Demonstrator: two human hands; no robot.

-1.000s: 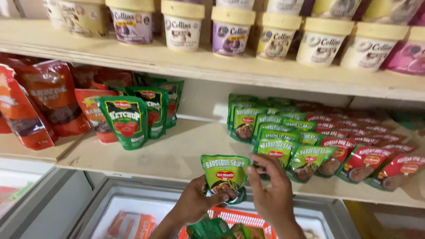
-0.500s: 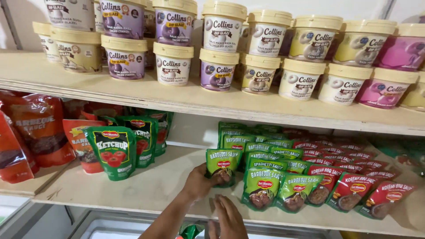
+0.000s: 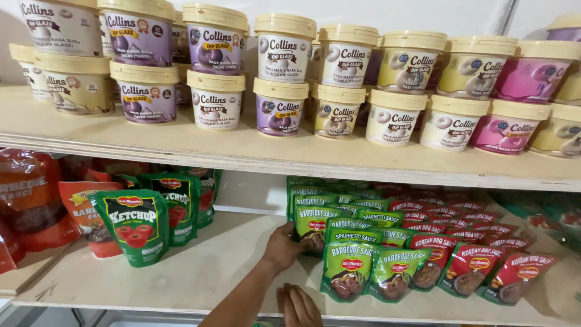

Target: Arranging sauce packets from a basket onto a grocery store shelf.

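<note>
Up on the lower wooden shelf (image 3: 200, 266), the left hand (image 3: 281, 245), pressed to the left edge of a green sauce pouch (image 3: 311, 225). Thumb on the front of it, fingers tucked out of sight behind, so cannot tell if really pinched or only touched. Pouch already down on the shelf, at the left end of the green rows, leaning back on the ones behind. Not let go of yet. Lower down and nearer, the right hand (image 3: 299, 306), by the near edge of the shelf, fingers bent a little and apart, nothing in them. To the right of the left hand, lots of pouches already lined up: more green pouches (image 3: 350, 269) in front, then red sauce pouches (image 3: 478, 266) going off to the right, all overlapping like roof tiles. Looks mostly filled on that side. Bare wood between the left hand and the green tomato pouches (image 3: 130, 224) standing on the left. Further left, big dark red bags (image 3: 27, 197). On the upper shelf (image 3: 242, 151), far and high, round tubs with cream lids (image 3: 278, 106), stacked two high, white, purple and pink. Not touched by either hand.
</note>
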